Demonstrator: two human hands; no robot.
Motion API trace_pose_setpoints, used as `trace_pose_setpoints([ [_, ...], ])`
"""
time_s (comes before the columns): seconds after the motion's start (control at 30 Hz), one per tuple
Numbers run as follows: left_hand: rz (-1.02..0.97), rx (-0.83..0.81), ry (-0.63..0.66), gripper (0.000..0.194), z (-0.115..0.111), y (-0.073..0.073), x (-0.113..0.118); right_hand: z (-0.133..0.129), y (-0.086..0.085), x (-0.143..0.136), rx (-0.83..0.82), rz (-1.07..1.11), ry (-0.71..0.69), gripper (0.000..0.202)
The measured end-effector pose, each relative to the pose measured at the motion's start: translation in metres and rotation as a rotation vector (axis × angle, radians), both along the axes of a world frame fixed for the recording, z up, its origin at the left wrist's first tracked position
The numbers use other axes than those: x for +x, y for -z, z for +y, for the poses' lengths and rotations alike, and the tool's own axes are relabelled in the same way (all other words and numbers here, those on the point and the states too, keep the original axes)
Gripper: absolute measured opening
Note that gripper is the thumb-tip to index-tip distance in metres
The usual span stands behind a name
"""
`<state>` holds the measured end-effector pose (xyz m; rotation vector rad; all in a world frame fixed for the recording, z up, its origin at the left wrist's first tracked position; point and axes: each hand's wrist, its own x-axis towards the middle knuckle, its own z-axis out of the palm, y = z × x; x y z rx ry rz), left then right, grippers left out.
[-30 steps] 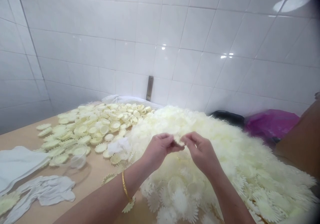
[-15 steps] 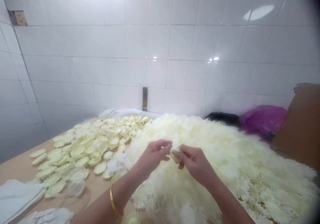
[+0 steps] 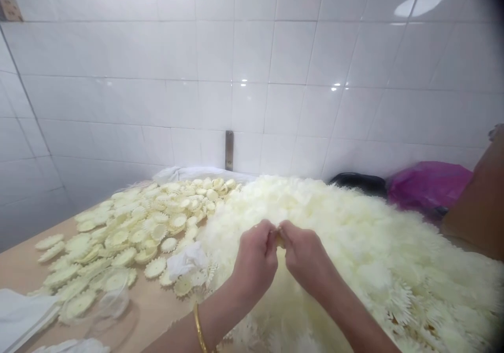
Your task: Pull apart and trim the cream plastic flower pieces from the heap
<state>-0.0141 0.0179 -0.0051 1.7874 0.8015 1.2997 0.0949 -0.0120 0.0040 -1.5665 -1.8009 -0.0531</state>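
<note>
My left hand [image 3: 255, 256], below a gold bangle on the wrist, is closed with its fingertips pinched together. Facing it, my right hand [image 3: 306, 256] is closed the same way. Between the fingertips a small pale-yellow piece [image 3: 280, 239] shows; most of it is covered by the fingers, so its exact kind cannot be made out. Both hands are held above a large heap of fluffy pale-yellow petal pieces [image 3: 346, 248], some with fringed edges. To their left lies a pile of round, scalloped pale-yellow discs [image 3: 126, 237].
A crumpled white scrap [image 3: 187, 261] lies between disc pile and heap. White sheets [image 3: 23, 319] and a clear plastic piece [image 3: 114, 303] rest on the tan table [image 3: 157, 311] at left. A black bundle [image 3: 360, 183], a purple bag [image 3: 429, 185] and a cardboard box [image 3: 478, 206] stand right, before the tiled wall.
My hands have come closer together and my left fingers have curled in, covering more of the pale piece. The view has shifted slightly.
</note>
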Motion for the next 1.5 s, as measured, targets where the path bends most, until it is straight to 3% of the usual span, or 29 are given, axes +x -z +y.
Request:
trace_pose_setpoints([
  [0.07,-0.017,0.01,-0.051,0.016,-0.004,0.002,0.004,0.004,0.008,-0.008,0.16,-0.163,0.139,0.021],
  [0.13,-0.042,-0.048,-0.026,0.012,-0.005,0.005,0.006,0.007,0.013,-0.008,0.22,-0.209,0.183,0.022],
  [0.3,-0.129,-0.202,0.128,0.006,0.004,0.011,0.009,0.006,0.013,0.002,0.024,0.077,0.007,0.024],
  [0.4,-0.161,-0.198,0.069,0.012,0.008,0.012,0.008,0.006,0.019,-0.005,0.192,-0.135,0.11,0.023],
  [0.5,-0.274,-0.335,0.088,0.016,0.01,0.008,0.006,0.008,0.024,-0.011,0.364,-0.343,0.159,0.028],
  [0.57,-0.361,-0.472,0.179,0.015,0.012,0.003,0.003,0.008,0.022,-0.007,0.374,-0.283,0.132,0.027],
  [0.63,-0.417,-0.593,0.248,0.031,0.015,-0.001,-0.001,0.008,0.015,0.002,0.335,-0.128,0.113,0.024],
  [0.73,-0.441,-0.675,0.276,0.036,0.017,-0.005,-0.005,0.004,0.001,0.016,0.24,0.131,0.098,0.022],
  [0.9,-0.315,-0.438,0.257,0.024,0.005,-0.01,-0.004,-0.004,-0.014,0.026,0.18,0.327,0.108,0.022],
  [1.1,-0.253,-0.221,0.318,0.015,-0.018,-0.022,-0.002,-0.01,-0.022,0.029,0.205,0.349,0.106,0.022],
  [1.3,-0.213,-0.004,0.259,0.009,-0.029,-0.02,0.0,-0.013,-0.025,0.029,0.228,0.329,0.096,0.021],
  [1.5,-0.144,0.44,0.147,0.008,-0.037,-0.021,-0.001,-0.015,-0.027,0.029,0.247,0.298,0.103,0.02],
])
